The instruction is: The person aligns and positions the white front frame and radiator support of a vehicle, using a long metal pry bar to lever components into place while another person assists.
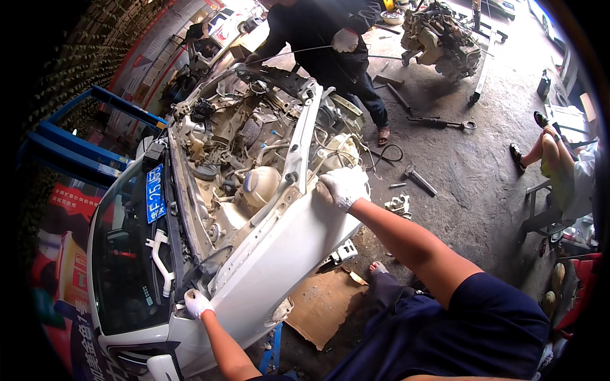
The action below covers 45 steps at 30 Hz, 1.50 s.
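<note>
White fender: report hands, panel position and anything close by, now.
Left hand gloved, at rear end of white fender. Right hand gloved, on its front end. Fender alongside open engine bay. Co-worker across the bay, apart from both hands.

You wore white work gloves and a dark navy shirt (438, 340).
The gloves covered your left hand (199, 303) and right hand (345, 188), their pale fabric looking knitted and slightly rough on the right one. Your right sleeve (499, 305) was short, plain and loose, leaving the forearm (413, 244) bare. Below, your trousers (389, 295) were dark; your footwear was too small to make out.
</note>
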Tool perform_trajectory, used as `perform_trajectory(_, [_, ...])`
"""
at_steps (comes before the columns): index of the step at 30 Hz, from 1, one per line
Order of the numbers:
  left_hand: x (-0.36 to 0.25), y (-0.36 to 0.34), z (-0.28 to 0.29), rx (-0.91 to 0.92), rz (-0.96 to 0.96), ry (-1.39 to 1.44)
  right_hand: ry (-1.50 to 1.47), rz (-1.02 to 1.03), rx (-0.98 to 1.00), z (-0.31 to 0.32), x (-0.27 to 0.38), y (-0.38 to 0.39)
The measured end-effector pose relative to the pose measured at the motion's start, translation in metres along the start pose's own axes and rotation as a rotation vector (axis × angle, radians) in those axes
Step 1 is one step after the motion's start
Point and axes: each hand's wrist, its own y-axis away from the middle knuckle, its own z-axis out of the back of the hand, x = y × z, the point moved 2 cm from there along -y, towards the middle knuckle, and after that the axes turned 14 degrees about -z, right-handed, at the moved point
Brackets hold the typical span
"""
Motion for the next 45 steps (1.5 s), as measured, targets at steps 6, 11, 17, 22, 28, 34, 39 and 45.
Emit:
perform_trajectory(6, [-0.008, 0.003, 0.003, 0.004, 0.006, -0.004, 0.000, -0.004, 0.021, 0.002, 0.002, 0.000])
perform_trajectory(11, [-0.012, 0.004, -0.001, -0.002, 0.005, 0.016, -0.015, 0.027, -0.038, 0.000, -0.003, 0.001])
perform_trajectory(17, [0.002, -0.002, -0.001, -0.009, -0.011, 0.046, -0.004, 0.013, -0.053, -0.006, -0.003, -0.001])
perform_trajectory(22, [-0.003, 0.001, -0.001, 0.000, 0.005, 0.004, 0.056, 0.014, -0.019, 0.008, 0.004, 0.002])
perform_trajectory(28, [-0.008, 0.002, 0.000, 0.004, -0.021, -0.018, -0.001, 0.014, -0.027, 0.000, -0.001, 0.001])
perform_trajectory(34, [-0.002, 0.000, 0.001, 0.010, -0.012, 0.021, 0.011, 0.025, -0.091, -0.005, -0.002, 0.001])
perform_trajectory(39, [-0.005, 0.003, 0.002, 0.004, -0.017, 0.002, 0.012, 0.023, -0.049, 0.000, -0.002, 0.001])
perform_trajectory(45, [-0.028, 0.010, -0.002, 0.024, -0.036, -0.075, 0.009, 0.012, -0.035, 0.007, -0.004, 0.005])
